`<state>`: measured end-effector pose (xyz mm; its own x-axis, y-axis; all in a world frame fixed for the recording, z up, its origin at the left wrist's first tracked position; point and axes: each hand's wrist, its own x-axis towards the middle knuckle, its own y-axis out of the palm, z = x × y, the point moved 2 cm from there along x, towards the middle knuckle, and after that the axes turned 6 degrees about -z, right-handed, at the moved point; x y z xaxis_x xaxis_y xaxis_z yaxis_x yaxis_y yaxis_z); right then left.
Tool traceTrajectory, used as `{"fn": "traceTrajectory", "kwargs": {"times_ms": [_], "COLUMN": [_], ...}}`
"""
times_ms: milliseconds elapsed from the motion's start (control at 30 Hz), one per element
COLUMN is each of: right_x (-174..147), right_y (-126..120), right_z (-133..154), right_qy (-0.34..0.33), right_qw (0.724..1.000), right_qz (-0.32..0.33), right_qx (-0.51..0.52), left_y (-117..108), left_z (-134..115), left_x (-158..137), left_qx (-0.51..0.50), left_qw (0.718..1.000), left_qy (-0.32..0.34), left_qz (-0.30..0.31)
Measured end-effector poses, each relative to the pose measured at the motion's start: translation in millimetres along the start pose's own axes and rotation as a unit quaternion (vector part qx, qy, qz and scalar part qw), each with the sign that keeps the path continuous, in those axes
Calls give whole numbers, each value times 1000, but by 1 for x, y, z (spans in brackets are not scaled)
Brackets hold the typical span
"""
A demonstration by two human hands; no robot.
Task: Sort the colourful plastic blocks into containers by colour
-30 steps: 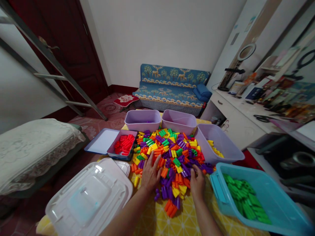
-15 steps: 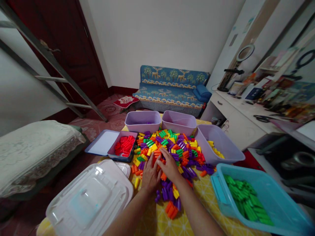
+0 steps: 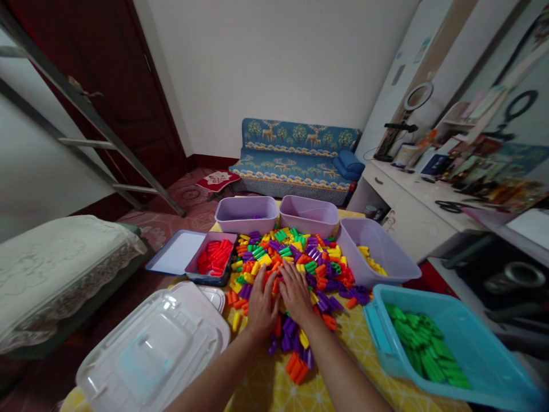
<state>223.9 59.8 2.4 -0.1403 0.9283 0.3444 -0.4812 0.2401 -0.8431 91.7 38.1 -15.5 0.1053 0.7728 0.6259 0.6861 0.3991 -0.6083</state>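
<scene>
A heap of plastic tube-shaped building blocks (image 3: 285, 249) in orange, purple, yellow, green and red is spread over the table. My left hand (image 3: 262, 303) rests at the near side of the heap, its fingers stretched forward. Close beside it my right hand (image 3: 297, 293) lies palm down on the blocks with fingers apart. A few orange-red blocks show in the gap between the hands; what lies under the palms is hidden. Just below the right wrist are purple blocks (image 3: 290, 337) and a joined orange cluster (image 3: 297, 368).
Around the heap stand a box of red blocks (image 3: 234, 243), purple bins (image 3: 246, 220) (image 3: 309, 220), a purple bin (image 3: 355, 266) holding yellow blocks, and a turquoise tub (image 3: 377, 332) with green ones. White lids (image 3: 193, 337) lie at front left on the yellow tablecloth (image 3: 343, 366).
My right hand has shifted slightly and its fingers now point more straight ahead over the blocks. My left hand stays at nearly the same spot. The camera view has shifted a little.
</scene>
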Motion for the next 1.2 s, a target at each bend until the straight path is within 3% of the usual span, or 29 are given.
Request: {"fn": "traceTrajectory", "kwargs": {"times_ms": [133, 300, 467, 633, 767, 833, 933, 1200], "right_x": [0, -1, 0, 2, -9, -15, -21, -21], "right_y": [6, 11, 11, -12, -39, -45, -44, -31], "right_z": [-5, -8, -6, -17, -48, -62, -74, -67], "right_qy": [-8, -10, -3, 48, 140, 158, 165, 134], "right_qw": [1000, 998, 993, 959, 935, 947, 969, 983], "right_qz": [-30, -57, -97, -182, -266, -252, -181, -109], "right_qx": [-5, 8, 68, 213, 188, 122, 30, -62], "left_y": [-4, -2, 1, 3, 4, 4, 4, 3], "left_z": [-6, 6, 18, 20, 20, 20, 20, 19], "left_x": [19, 36, 31, 24, 23, 23, 23, 23], "left_qx": [19, 70, 97, 105, 112, 115, 115, 109], "left_qw": [998, 988, 985, 985, 985, 985, 985, 986], "left_qy": [44, 74, 73, 81, 81, 83, 88, 86], "left_qz": [34, 115, 120, 110, 102, 100, 96, 92]}}
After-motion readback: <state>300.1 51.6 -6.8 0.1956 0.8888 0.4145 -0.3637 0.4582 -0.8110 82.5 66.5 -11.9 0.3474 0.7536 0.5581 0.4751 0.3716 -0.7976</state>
